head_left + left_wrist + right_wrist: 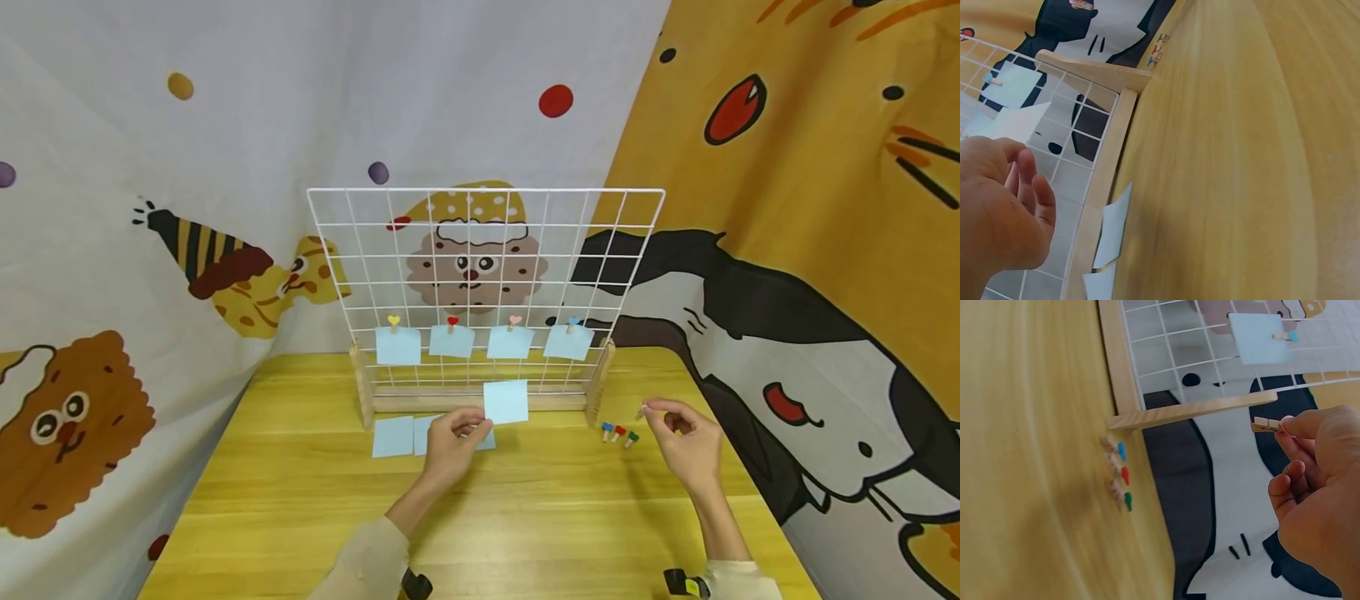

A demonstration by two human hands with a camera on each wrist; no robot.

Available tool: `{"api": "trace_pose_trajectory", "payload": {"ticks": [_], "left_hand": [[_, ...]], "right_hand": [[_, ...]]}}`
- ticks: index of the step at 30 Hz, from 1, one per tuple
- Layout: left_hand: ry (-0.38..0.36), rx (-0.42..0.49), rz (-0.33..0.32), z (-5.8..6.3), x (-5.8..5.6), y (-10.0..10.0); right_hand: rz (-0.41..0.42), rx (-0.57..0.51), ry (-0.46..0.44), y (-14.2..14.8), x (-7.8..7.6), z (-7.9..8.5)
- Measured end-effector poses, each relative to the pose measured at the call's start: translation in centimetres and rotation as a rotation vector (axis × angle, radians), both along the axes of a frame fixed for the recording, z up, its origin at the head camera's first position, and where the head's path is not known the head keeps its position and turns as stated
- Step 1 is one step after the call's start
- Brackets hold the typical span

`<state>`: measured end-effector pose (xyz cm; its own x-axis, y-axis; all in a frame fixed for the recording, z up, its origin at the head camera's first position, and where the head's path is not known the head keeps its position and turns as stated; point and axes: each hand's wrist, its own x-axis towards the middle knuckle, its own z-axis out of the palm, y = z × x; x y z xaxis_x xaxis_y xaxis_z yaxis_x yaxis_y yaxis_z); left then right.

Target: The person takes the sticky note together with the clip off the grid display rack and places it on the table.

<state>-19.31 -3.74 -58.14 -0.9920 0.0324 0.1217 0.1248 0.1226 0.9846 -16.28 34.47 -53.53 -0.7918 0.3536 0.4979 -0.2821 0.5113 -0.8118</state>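
My left hand [452,446] pinches a light blue paper square [506,402] by its lower left corner, in front of the grid's wooden base. In my right hand [688,442] a small wooden clothespin [1265,424] is pinched between thumb and fingertip, above the table's right side. Beneath and left of that hand lie three clothespins [618,433] with blue, red and green tops. Several paper squares [399,347] hang in a row on the white wire grid [480,190], each under a clothespin with a heart or other shaped top. More paper squares [393,437] lie on the table, partly hidden by my left hand.
The grid stands upright in a wooden stand [480,402] with side feet near the back of the wooden table [300,500]. Behind it hangs a curtain [247,108] printed with cartoon figures.
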Motion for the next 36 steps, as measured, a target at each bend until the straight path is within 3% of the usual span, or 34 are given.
{"api": "trace_pose_trajectory", "payload": {"ticks": [10,17,26,33,36], "left_hand": [[-0.016,-0.038,0.003,-1.2,0.6,0.7],[-0.077,-0.042,0.019,-1.7,0.8,1.5],[-0.115,-0.153,0.087,-2.4,1.3,2.7],[-0.194,-0.121,0.129,-3.3,0.9,3.5],[-0.192,-0.136,0.134,-3.3,0.8,3.6]], "right_hand": [[-0.019,0.03,-0.115,1.4,1.2,-2.5],[-0.031,0.023,-0.199,2.0,1.6,-4.6],[-0.061,0.001,-0.274,2.4,2.4,-5.5],[-0.082,0.002,-0.321,2.8,2.5,-5.9],[-0.087,0.013,-0.35,3.1,2.4,-6.3]]}}
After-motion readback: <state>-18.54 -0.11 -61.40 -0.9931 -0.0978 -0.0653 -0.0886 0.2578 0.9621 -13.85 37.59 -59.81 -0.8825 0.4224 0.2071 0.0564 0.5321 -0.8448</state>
